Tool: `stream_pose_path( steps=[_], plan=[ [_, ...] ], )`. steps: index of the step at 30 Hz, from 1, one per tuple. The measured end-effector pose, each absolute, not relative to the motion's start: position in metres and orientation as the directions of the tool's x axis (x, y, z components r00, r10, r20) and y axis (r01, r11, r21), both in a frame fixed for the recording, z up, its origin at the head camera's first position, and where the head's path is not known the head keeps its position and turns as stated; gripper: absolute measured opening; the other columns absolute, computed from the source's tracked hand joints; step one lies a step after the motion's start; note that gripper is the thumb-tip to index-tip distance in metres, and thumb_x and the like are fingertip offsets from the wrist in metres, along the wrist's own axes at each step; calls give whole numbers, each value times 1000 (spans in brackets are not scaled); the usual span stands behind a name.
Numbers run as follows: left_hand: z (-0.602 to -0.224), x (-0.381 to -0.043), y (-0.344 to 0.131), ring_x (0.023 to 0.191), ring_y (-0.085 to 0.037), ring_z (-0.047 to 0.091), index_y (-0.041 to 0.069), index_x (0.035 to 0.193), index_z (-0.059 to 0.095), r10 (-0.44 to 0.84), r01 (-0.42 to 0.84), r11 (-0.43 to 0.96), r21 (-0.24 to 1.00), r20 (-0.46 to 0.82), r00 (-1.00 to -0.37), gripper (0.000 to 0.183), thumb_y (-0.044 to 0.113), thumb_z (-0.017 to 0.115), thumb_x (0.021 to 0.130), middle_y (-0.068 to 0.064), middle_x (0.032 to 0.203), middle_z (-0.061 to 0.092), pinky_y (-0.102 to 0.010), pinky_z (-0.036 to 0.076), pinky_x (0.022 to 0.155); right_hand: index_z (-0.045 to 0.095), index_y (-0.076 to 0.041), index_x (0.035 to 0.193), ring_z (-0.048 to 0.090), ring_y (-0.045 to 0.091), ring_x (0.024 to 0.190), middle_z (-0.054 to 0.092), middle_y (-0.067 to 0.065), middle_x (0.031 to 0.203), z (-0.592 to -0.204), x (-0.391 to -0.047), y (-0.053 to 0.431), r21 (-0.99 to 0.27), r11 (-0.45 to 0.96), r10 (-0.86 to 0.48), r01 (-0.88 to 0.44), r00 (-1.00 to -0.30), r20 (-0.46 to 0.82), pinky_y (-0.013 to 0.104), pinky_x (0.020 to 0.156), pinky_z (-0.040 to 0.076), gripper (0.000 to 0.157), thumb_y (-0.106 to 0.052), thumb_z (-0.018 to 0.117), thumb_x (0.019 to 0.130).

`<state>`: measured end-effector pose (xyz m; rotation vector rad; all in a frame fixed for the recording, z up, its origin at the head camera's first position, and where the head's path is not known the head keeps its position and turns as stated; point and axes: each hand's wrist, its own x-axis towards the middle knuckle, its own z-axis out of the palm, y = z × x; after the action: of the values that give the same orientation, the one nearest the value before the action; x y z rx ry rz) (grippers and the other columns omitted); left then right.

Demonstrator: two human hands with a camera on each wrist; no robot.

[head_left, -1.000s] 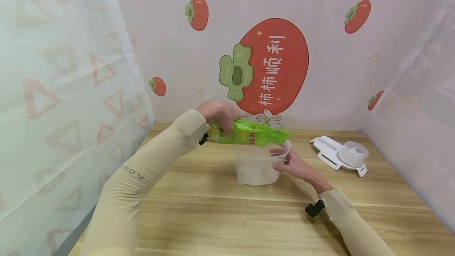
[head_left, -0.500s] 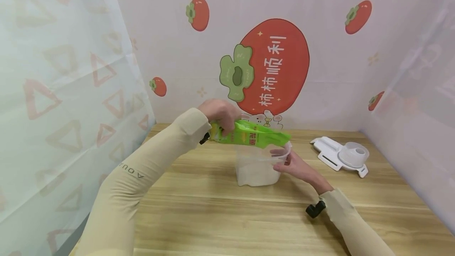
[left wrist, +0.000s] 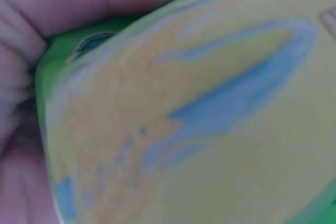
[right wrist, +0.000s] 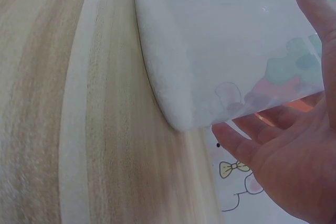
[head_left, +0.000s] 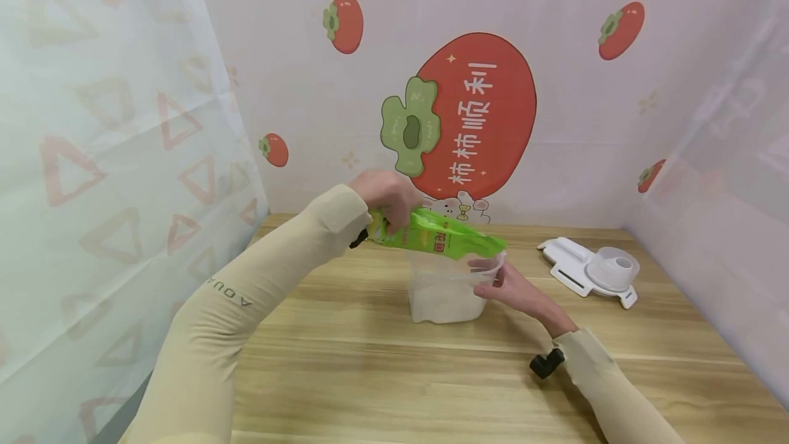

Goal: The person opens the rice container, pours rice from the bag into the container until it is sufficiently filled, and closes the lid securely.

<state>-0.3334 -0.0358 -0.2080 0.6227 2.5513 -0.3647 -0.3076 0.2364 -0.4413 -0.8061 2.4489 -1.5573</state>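
Note:
My left hand (head_left: 392, 197) grips the rear end of a bright green printed plastic bag (head_left: 462, 237). The bag lies nearly level over the clear plastic container (head_left: 440, 300), its far end dipping toward the rim on the right. Yellow and blue print on the bag (left wrist: 210, 108) fills the left wrist view, with fingers curled at its edge. My right hand (head_left: 518, 290) holds the container's right side, thumb in front and fingers behind. In the right wrist view the container (right wrist: 220, 40) stands on the table, and a whitish, grainy-looking layer runs along its bottom.
A white lid (head_left: 567, 262) with slotted side clips lies at the back right of the wooden table (head_left: 382, 389), a translucent round cup (head_left: 611, 267) on it. Printed cloth walls (head_left: 296, 74) enclose the back and both sides.
My left hand has shifted slightly right, and the bag's far end has dipped a little lower over the container. The right hand and the container have stayed in place.

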Motion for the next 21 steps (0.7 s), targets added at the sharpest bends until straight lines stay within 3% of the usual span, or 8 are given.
stream_pose_path(
  steps=[6,13,21],
  plan=[
    [-210,-335,-32,89,-18,52,19,120,57,356,510,841,-178,-528,-771,47,3,66,77,-1,101,57,-28,48,58,23,-16,151,46,46,131,45,31,143,-441,-307,237,-868,331,-501,-371,-848,172,46,99,45,77,-16,68,89],
    [-210,-333,-28,86,-18,48,24,129,53,326,492,848,-200,-534,-780,56,1,67,79,0,102,53,-26,44,59,23,-14,151,46,47,130,44,33,143,-441,-308,236,-874,313,-502,-372,-846,180,39,96,48,77,-11,68,89],
    [-210,-331,-20,91,-18,51,19,112,55,298,487,837,-250,-538,-789,35,4,69,83,0,105,54,-26,48,63,24,-14,151,46,48,131,44,31,143,-441,-307,237,-874,325,-497,-360,-852,166,40,97,47,76,-16,69,89]
  ],
)
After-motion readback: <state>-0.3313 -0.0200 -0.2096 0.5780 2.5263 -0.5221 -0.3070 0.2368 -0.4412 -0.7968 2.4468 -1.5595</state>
